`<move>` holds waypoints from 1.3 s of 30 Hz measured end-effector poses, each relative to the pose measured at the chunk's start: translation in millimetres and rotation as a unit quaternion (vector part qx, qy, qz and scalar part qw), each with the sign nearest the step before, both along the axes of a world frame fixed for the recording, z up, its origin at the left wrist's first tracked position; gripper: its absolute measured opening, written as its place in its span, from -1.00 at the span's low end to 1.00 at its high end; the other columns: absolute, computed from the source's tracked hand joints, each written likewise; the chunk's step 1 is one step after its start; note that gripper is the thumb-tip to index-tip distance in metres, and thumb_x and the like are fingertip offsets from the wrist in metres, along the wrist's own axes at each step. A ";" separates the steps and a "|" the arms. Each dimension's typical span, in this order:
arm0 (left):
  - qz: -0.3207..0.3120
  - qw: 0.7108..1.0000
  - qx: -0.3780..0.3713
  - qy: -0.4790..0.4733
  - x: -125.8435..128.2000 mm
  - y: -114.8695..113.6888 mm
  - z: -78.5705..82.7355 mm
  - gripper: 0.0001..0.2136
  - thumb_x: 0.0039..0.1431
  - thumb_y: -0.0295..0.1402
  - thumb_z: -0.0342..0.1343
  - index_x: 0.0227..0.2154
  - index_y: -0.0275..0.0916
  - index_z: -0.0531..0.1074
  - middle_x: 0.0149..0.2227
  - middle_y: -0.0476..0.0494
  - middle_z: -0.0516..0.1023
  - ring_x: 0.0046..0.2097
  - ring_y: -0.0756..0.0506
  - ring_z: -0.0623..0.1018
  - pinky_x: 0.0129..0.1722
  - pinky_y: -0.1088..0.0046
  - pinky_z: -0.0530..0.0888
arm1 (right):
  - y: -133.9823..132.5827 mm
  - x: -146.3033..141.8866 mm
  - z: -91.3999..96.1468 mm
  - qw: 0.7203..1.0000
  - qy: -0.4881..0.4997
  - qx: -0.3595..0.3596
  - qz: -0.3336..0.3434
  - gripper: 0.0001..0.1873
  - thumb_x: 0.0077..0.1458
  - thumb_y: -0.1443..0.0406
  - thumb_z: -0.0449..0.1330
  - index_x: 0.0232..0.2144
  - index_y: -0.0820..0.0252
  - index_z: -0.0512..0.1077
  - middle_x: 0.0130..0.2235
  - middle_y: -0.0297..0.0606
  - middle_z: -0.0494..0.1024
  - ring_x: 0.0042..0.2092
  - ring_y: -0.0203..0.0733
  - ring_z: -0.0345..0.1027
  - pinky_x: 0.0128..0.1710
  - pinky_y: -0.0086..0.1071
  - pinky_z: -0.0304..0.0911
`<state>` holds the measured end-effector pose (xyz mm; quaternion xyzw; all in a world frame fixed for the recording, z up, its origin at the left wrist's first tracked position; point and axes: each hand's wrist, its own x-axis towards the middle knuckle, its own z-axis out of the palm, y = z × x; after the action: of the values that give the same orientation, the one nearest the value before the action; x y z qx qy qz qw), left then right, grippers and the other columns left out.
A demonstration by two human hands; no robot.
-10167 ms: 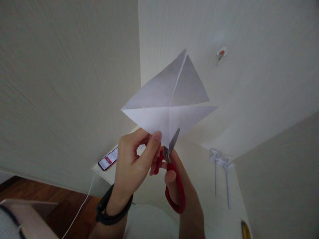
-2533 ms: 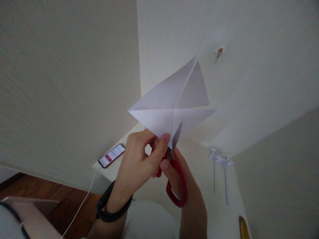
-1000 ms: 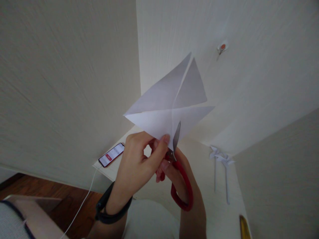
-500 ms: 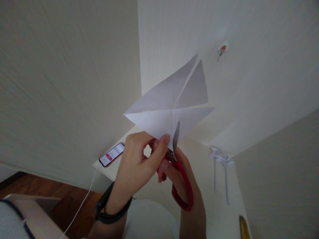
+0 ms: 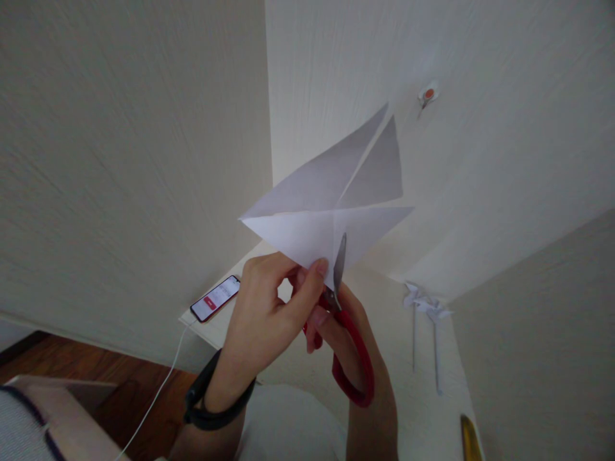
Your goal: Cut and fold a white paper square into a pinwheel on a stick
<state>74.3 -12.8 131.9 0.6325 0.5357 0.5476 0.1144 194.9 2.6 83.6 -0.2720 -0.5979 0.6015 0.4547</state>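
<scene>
My left hand (image 5: 271,307) pinches the near corner of a white paper sheet (image 5: 307,186) between thumb and fingers. Slits run from the sheet's corners in toward its middle, and a faint crease crosses it. My right hand (image 5: 343,339) grips red-handled scissors (image 5: 362,365), thumb through one loop. One metal blade lies over the paper beside my left thumb, pointing to the sheet's middle; the other blade is hidden beneath the paper. The other handle loop is mostly covered by my fingers.
A phone (image 5: 215,298) with a white cable (image 5: 163,384) lies on the white surface at left. Two paper pinwheels on sticks (image 5: 425,307) lie at right, against the wall. A yellow object (image 5: 469,438) shows at the lower right. A hook (image 5: 427,95) is on the wall.
The far flaps of the paper have shifted slightly to the right. Both hands and the scissors stay almost in place.
</scene>
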 end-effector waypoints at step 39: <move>-0.007 1.000 0.003 0.004 0.7 0.4 0.4 -0.68 0.20 -0.38 0.06 -0.68 -0.23 0.32 -0.69 0.07 0.42 -0.60 0.04 0.42 -0.53 0.50 0.31 | 0.8 0.5 -4.9 1.000 -0.019 -0.009 0.000 -0.58 0.11 -0.07 0.19 -0.40 0.13 0.24 -0.58 -0.48 0.32 -0.59 -0.36 0.23 -0.61 -0.46 0.16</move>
<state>75.1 -12.4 132.3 0.6387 0.5302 0.5459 0.1141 195.3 3.4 78.7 -0.2878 -0.6010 0.6019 0.4402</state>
